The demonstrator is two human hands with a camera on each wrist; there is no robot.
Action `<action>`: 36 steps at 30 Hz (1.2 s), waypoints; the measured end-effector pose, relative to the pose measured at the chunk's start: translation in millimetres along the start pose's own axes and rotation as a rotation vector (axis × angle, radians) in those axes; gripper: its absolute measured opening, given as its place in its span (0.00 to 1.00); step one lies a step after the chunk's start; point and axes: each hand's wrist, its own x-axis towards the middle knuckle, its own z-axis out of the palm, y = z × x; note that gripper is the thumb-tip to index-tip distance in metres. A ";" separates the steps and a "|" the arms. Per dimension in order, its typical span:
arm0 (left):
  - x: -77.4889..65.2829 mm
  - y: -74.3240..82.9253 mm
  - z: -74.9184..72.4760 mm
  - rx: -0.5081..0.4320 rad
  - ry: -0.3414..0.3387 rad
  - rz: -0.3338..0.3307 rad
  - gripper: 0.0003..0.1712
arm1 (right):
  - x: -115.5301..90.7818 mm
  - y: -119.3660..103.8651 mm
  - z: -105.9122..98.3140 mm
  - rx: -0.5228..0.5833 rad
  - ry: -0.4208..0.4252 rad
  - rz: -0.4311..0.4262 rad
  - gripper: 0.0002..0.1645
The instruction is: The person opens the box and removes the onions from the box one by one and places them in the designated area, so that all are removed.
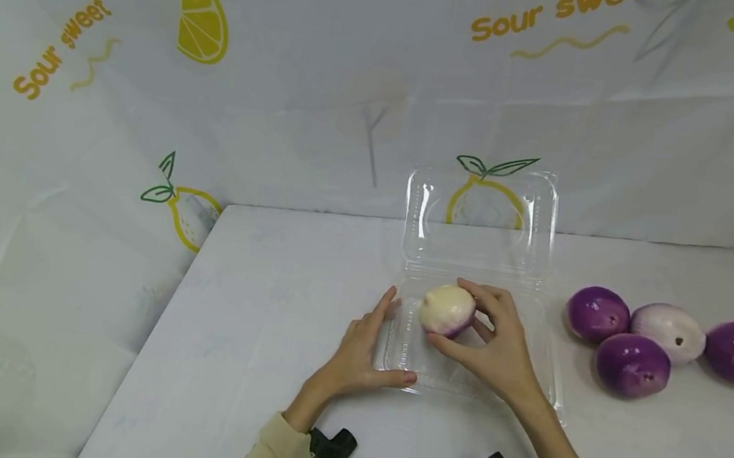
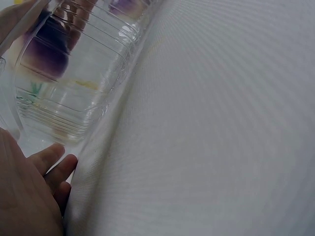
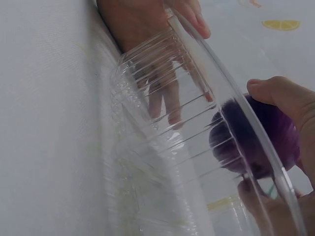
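Note:
A clear plastic clamshell box (image 1: 407,355) lies on the table with its lid (image 1: 475,253) raised at the back. Over its tray, my right hand (image 1: 507,353) grips a glossy, rounded purple-and-cream fruit (image 1: 446,310) between thumb and fingers. Through the box's clear wall, the right wrist view shows the fruit's purple side (image 3: 256,137). My left hand (image 1: 355,355) is at the tray's left front corner, fingers spread along the side and thumb by the front rim. Whether the fruit touches the tray floor, I cannot tell.
Several more fruits sit together to the right of the box: purple ones (image 1: 633,366) and a mostly white one (image 1: 665,331). White cloth covers the table (image 1: 237,336). Behind it hangs a white sheet (image 1: 304,77) printed with lemons and lettering.

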 end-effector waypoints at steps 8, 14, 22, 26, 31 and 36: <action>0.2 -2.3 1.4 0.005 0.003 -0.003 0.72 | -3.9 -3.2 -8.1 -0.032 0.069 -0.056 0.49; 0.5 -2.1 1.6 -0.001 0.001 -0.018 0.72 | -8.4 -9.9 -17.6 -0.002 0.096 -0.074 0.50; 1.0 -1.2 1.5 -0.010 -0.008 -0.024 0.72 | -16.8 -15.2 -38.1 0.001 0.148 -0.103 0.51; 0.8 -2.4 1.6 -0.015 -0.013 -0.026 0.72 | -21.4 -18.6 -49.8 -0.030 0.189 -0.111 0.53; 0.5 -2.7 1.6 -0.019 -0.020 -0.031 0.71 | -29.4 -19.3 -65.6 -0.005 0.208 -0.155 0.57; 0.3 -2.2 1.7 -0.017 -0.016 -0.025 0.71 | -39.9 -17.0 -83.2 -0.051 0.279 -0.129 0.59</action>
